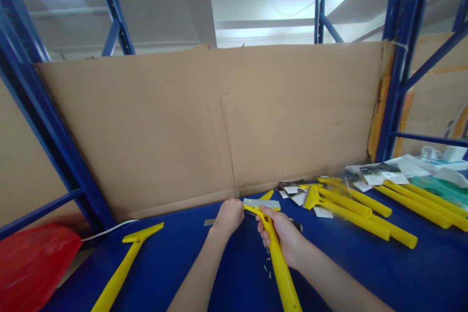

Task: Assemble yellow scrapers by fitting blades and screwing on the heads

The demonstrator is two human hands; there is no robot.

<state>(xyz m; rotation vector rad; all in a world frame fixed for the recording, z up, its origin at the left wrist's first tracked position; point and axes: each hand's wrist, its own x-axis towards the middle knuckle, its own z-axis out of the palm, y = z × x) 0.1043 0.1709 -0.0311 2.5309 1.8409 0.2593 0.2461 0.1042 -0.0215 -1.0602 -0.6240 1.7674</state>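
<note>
A yellow long-handled scraper (280,268) points away from me, with a flat metal blade (261,203) across its head. My right hand (283,234) is wrapped round its neck, thumb up near the blade. At the left end of the head, my left hand (228,217) is closed against the corner; its fingertips are mostly hidden. Part of another yellow head (267,195) shows just behind the blade. Below the head, several small screws (267,268) lie on the blue tabletop (175,253). A small flat metal strip (209,222) lies left of my left hand.
Another yellow scraper handle (122,268) lies at the left, near a red plastic bag (40,263). Several yellow scrapers (358,214) and packaging cards (382,174) are heaped at the right. A cardboard panel (219,122) closes off the back between blue rack posts (397,68).
</note>
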